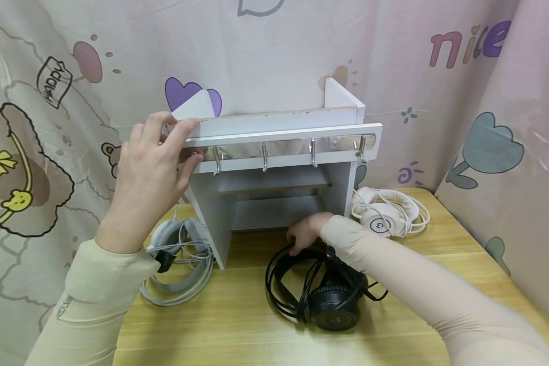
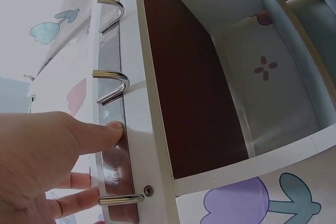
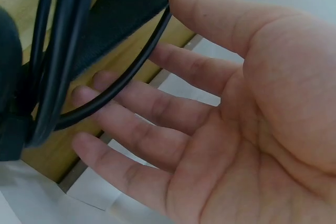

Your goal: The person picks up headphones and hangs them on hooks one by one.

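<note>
My left hand (image 1: 153, 157) pinches the left end of a white hook rail (image 1: 288, 133) on the front of a small white shelf (image 1: 219, 213). In the left wrist view its thumb (image 2: 107, 136) presses the shiny metal strip, and other fingers reach around the rail's edge. Black headphones (image 1: 335, 307) with a coiled black cable lie on the table before the shelf. At their far side is my right hand (image 1: 304, 233). In the right wrist view the fingers (image 3: 152, 103) are spread and loosely bent behind the headband (image 3: 126, 19), with the thumb tip at its edge.
Grey headphones (image 1: 171, 236) with a looped cable lie left of the shelf, white headphones (image 1: 384, 216) to its right. Several metal hooks (image 1: 264, 156) stick out from the rail. A wooden table (image 1: 201, 325) bears everything, with a printed curtain (image 1: 283, 61) around it.
</note>
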